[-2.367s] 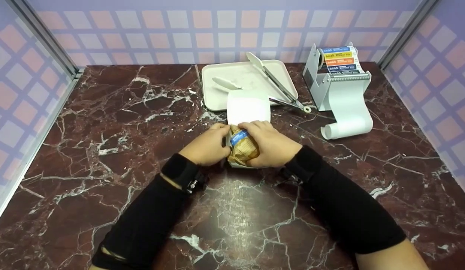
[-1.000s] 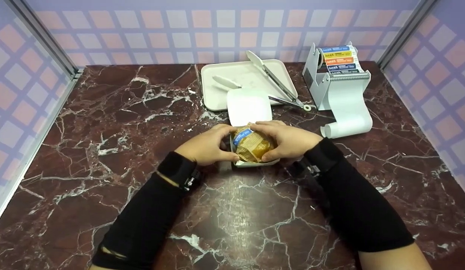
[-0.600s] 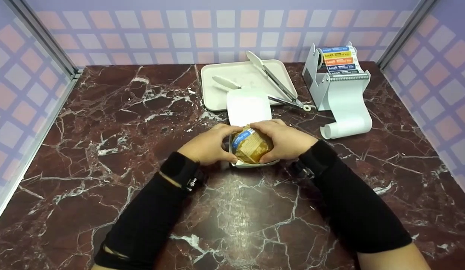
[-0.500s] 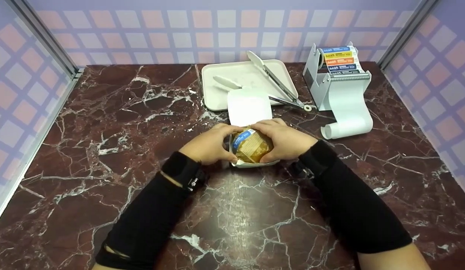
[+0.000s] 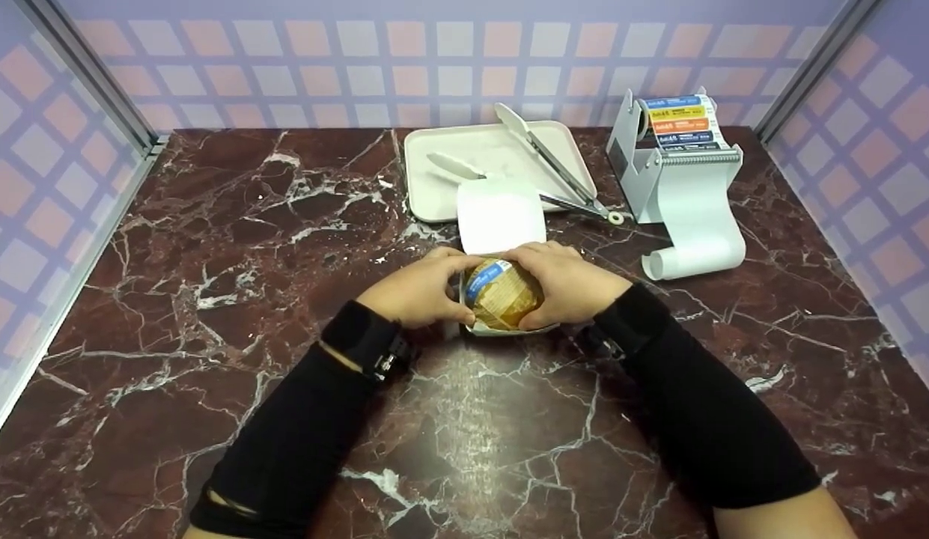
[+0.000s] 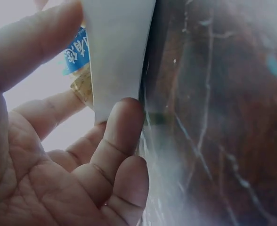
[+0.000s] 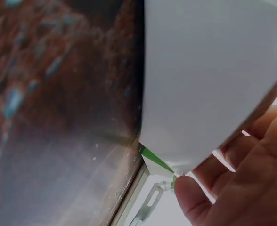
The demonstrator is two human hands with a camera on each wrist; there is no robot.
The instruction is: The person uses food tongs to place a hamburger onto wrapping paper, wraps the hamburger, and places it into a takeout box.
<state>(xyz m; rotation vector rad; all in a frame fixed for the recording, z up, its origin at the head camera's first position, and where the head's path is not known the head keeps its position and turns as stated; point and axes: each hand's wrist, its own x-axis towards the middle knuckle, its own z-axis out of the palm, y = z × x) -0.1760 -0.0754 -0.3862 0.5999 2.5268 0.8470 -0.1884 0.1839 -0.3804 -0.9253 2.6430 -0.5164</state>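
Note:
A burger in tan printed paper with a blue sticker [image 5: 503, 296] sits in the base of a white hinged burger box [image 5: 501, 221], whose lid lies folded back. From the right, my right hand [image 5: 565, 284] grips the burger, thumb at its front and fingers over its far side. My left hand [image 5: 415, 292] holds the box's left side, its thumb at the front left corner. In the left wrist view, fingertips press the white box wall [image 6: 119, 56], and part of the blue sticker shows. The right wrist view has the outer box wall [image 7: 204, 80] beside the right fingers.
Behind the box lies a cream tray [image 5: 427, 202] with metal tongs [image 5: 558, 165] across it; the tongs' ringed end sticks out past its right edge. A grey label dispenser [image 5: 636, 180] stands at the back right, a curled white strip [image 5: 696, 217] hanging from it. Patterned walls surround the marble table.
The burger, earlier tilted and bunched at the box's left, now lies flatter and more central. My right hand shifted right with it, then slightly back. The left hand stays almost in place.

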